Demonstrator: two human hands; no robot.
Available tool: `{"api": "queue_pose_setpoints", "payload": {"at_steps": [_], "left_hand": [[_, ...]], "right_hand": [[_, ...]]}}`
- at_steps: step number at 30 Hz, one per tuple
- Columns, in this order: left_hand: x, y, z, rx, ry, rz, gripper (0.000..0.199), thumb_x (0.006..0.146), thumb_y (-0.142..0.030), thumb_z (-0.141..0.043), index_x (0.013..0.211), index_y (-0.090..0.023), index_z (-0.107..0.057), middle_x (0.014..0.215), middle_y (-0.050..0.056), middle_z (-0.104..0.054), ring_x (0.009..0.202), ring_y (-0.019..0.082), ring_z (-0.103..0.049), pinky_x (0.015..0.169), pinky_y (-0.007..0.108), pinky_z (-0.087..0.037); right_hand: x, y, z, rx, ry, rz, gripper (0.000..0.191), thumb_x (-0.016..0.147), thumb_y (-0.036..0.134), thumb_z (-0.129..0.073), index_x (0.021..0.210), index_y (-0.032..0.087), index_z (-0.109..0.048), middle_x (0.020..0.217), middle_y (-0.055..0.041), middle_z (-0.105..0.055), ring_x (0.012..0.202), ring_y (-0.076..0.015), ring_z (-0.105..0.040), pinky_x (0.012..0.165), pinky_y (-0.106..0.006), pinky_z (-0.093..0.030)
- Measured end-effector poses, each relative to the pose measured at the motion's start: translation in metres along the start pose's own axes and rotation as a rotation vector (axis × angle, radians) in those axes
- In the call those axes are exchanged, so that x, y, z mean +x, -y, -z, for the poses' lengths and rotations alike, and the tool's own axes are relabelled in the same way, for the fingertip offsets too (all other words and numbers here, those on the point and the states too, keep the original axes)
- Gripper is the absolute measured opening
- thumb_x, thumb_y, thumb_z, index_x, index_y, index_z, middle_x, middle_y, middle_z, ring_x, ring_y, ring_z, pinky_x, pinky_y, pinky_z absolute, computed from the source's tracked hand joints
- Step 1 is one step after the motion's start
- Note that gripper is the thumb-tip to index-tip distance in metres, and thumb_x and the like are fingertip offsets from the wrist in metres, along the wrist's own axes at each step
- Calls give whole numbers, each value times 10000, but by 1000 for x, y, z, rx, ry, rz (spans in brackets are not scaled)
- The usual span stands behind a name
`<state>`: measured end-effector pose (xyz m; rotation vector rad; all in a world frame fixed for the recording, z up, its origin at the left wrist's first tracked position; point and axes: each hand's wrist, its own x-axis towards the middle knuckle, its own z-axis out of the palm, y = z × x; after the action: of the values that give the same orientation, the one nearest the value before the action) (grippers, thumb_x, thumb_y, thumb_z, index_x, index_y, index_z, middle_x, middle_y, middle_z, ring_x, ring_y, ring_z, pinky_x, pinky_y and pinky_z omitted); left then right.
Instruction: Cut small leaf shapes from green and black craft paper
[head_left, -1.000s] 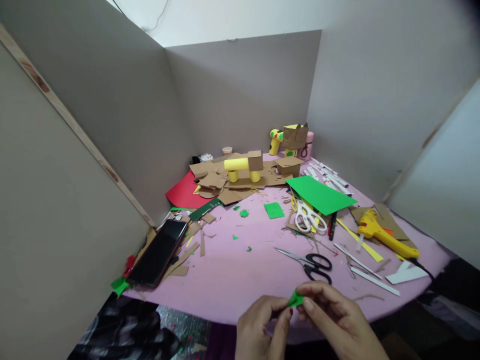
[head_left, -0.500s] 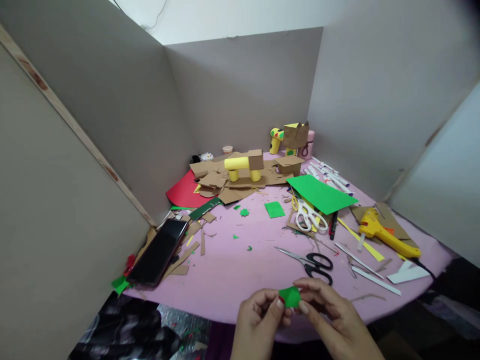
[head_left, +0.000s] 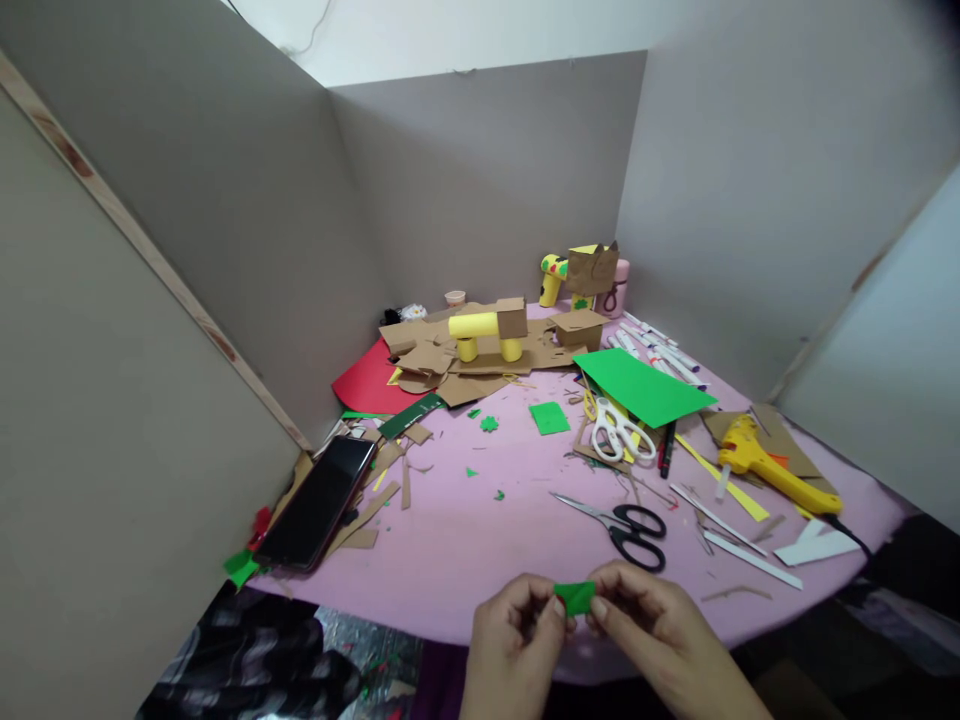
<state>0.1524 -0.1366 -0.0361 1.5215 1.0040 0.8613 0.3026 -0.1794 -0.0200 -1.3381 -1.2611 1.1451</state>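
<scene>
Green paper [head_left: 575,599] is pinched by the fingers of the left hand [head_left: 516,640] and the right hand [head_left: 652,630], near the pink table's [head_left: 457,545] 6 o'clock edge. From the paper, I see black-handled scissors [head_left: 610,521] at 1 o'clock and a phone [head_left: 319,508] at 10 o'clock.

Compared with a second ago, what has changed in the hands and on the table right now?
The green paper piece has been opened from a small folded wedge into a wider band, and sits slightly further left in view. The left hand and right hand pinch its ends; neither let go. The black-handled scissors, phone and yellow glue gun stayed put.
</scene>
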Motion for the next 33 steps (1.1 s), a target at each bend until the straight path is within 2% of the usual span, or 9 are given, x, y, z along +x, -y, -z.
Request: {"api": "queue_pose_setpoints", "payload": {"at_steps": [2,5,8,12,18,24,28,31,33], "left_hand": [[2,0,3,107,4,-53,208,835,-259,-489,712,-148,-615,600,25,-638,556,144,-570,520,206,-425],[5,-1,10,408,0,-344,164,852,-181,-483,798,-162,-638,702,51,-680,644,169,-621,591,233,-467],[13,1,18,586,-14,-598,192,845,-81,-468,916,-171,-623,832,74,-709,769,183,-652,711,267,-506],[23,8,24,707,-25,-713,265,826,-32,-453,983,-177,-611,894,86,-712,823,195,-655,765,310,-526],[28,0,21,560,-77,-425,193,833,-91,-475,892,-181,-635,852,70,-690,812,197,-642,735,309,-519],[34,-9,7,265,49,-148,214,827,-177,-519,972,-171,-676,944,83,-712,871,207,-647,795,301,-495],[39,-6,0,-19,124,41,176,772,-170,-565,883,-114,-690,794,69,-735,719,188,-659,668,265,-508],[39,-6,1,-69,73,79,161,768,-172,-566,847,-104,-688,750,62,-731,672,173,-645,636,250,-494],[38,-8,2,-50,62,66,164,763,-171,-571,853,-105,-691,749,65,-729,680,176,-642,645,254,-490]], "right_hand": [[2,1,1,-80,1,43,143,844,284,-522,817,174,-608,706,-12,-623,624,-163,-561,567,-252,-445],[9,1,5,-294,-34,186,128,842,212,-514,812,187,-635,742,-28,-616,666,-179,-579,602,-269,-458],[20,-4,8,-542,-117,412,236,836,108,-465,790,195,-679,730,-52,-597,708,-200,-582,627,-294,-461],[35,-16,11,-658,-149,579,334,814,40,-429,842,222,-708,800,-84,-658,760,-222,-582,667,-330,-462],[42,-24,19,-569,-168,471,320,791,32,-453,738,219,-706,780,-70,-685,763,-227,-601,677,-342,-476],[38,-23,14,-361,-179,353,232,796,85,-489,719,208,-670,726,-36,-678,716,-198,-636,668,-308,-495],[36,-20,8,-238,-201,247,192,857,170,-457,811,177,-643,744,-49,-664,697,-189,-625,658,-307,-497],[34,-16,9,-144,-162,129,257,926,288,-377,943,153,-595,718,-36,-644,605,-160,-599,568,-273,-495],[34,-14,10,-125,-110,88,253,896,341,-453,823,150,-603,637,-5,-608,572,-150,-574,536,-247,-470]]}}
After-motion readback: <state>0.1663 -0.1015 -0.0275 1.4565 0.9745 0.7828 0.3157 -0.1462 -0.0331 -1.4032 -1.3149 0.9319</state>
